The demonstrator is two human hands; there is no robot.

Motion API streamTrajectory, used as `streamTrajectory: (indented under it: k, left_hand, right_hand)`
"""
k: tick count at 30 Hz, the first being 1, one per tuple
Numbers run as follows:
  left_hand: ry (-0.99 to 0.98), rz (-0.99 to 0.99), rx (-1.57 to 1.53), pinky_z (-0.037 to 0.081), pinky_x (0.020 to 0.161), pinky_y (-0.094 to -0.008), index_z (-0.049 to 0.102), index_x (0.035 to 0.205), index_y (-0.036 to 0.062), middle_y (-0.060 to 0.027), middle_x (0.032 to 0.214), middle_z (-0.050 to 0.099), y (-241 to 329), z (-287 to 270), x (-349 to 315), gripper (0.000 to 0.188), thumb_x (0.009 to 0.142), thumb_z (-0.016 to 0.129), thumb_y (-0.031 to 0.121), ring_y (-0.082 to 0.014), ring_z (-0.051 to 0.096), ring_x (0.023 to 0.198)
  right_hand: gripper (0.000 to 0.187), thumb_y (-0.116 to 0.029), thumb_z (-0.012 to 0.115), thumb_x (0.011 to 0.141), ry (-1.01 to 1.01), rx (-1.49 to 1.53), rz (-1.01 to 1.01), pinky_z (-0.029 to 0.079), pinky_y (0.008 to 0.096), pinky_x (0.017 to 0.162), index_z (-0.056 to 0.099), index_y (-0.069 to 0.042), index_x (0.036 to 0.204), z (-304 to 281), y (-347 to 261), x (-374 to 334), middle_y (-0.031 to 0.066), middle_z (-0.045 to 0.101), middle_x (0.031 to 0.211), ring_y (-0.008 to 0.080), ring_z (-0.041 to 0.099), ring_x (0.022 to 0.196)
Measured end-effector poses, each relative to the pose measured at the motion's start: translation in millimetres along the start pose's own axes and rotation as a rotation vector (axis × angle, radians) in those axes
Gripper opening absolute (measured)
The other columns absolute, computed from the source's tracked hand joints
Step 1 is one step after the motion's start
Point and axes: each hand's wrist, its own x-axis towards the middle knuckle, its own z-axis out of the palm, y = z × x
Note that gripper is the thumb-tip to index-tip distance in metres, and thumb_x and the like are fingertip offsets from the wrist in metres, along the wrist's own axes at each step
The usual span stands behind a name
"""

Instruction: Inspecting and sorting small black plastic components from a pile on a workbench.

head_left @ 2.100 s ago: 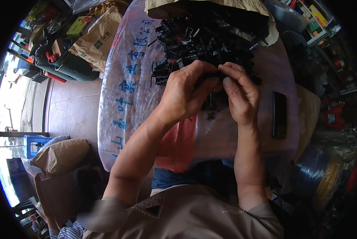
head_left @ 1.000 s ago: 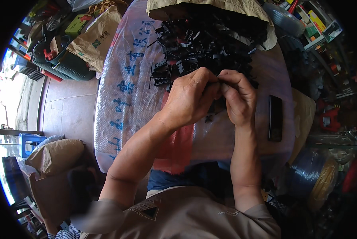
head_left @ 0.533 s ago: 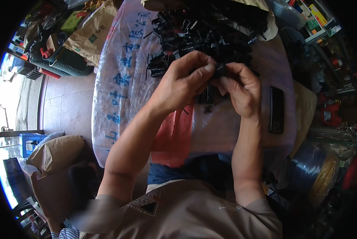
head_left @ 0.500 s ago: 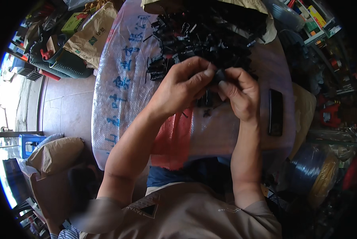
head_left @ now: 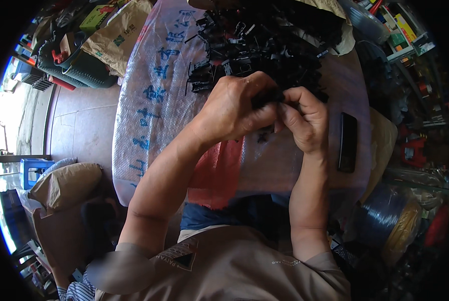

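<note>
Over the near edge of a heap of black plastic parts [head_left: 244, 50], my two hands meet. My left hand [head_left: 242, 105] is closed, its fingers curled round a small black plastic part [head_left: 267, 97], most of which they hide. Touching it from the other side, my right hand [head_left: 304, 118] pinches with thumb and forefinger at the same part. The exact shape of the part cannot be made out. A small dark piece [head_left: 262, 136] lies on the woven plastic sheet [head_left: 134, 135] just below my hands.
A black phone-like slab [head_left: 348, 142] lies on the table's right side. Brown paper [head_left: 345, 37] sits behind the heap. At left stand a paper bag [head_left: 117, 42] and a filled sack [head_left: 66, 185]. Wrapped coils [head_left: 390, 215] are at right. Another person's striped sleeve [head_left: 81, 290] shows lower left.
My left hand has rolled over and closed further round the black part, moving slightly right. My right hand stays nearly in place, its fingertips now against the left. The view has shifted slightly.
</note>
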Motion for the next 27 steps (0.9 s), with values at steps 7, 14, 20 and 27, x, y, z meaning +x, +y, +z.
streamTrajectory:
  k: [7, 14, 20, 27]
  left_hand:
    - [0.049, -0.066, -0.229, 0.05, 0.064, -0.0259, 0.063, 0.104, -0.0008, -0.0074, 0.078, 0.066, -15.1, -10.6, 1.8, 0.034, 0.077, 0.066, 0.02, -0.0124, 0.061, 0.068]
    - [0.196, -0.176, -1.222, 0.051, 0.056, -0.0284, 0.059, 0.106, 0.0021, -0.0124, 0.087, 0.065, -53.7, -59.0, 3.2, 0.022, 0.088, 0.052, 0.011, -0.0208, 0.066, 0.073]
    - [0.275, -0.241, -1.308, 0.057, 0.067, -0.0322, 0.058, 0.098, 0.0018, -0.0105, 0.089, 0.063, -60.4, -64.0, 2.1, 0.012, 0.09, 0.057, 0.011, -0.0206, 0.065, 0.077]
    - [0.14, -0.119, -1.067, 0.051, 0.059, -0.0268, 0.059, 0.09, -0.0005, -0.0092, 0.076, 0.061, -56.8, -61.8, 6.9, 0.007, 0.089, 0.058, 0.007, -0.0158, 0.061, 0.061]
  right_hand:
    - [0.009, -0.004, 0.058, 0.09, 0.044, 0.124, 0.029, 0.042, 0.0184, 0.052, 0.06, 0.001, 0.097, 19.3, 0.8, 7.0, 0.0004, 0.059, 0.07, 0.0049, 0.052, 0.057]
    - [0.023, 0.002, 0.064, 0.076, -0.245, -0.651, 0.05, 0.05, 0.0291, 0.064, 0.064, 0.001, 0.098, 36.6, 8.7, 3.9, 0.0114, 0.064, 0.094, 0.0201, 0.063, 0.071]
    - [0.022, -0.005, 0.066, 0.075, -0.286, -0.866, -0.203, 0.051, 0.0393, 0.068, 0.063, -0.003, 0.097, 51.4, 18.9, 6.4, 0.0131, 0.062, 0.092, 0.0334, 0.063, 0.077]
    - [0.018, -0.004, 0.058, 0.089, -0.034, -0.178, -0.043, 0.045, 0.021, 0.061, 0.065, 0.0, 0.105, 12.6, 1.3, 5.7, 0.0014, 0.061, 0.084, 0.0061, 0.054, 0.067]
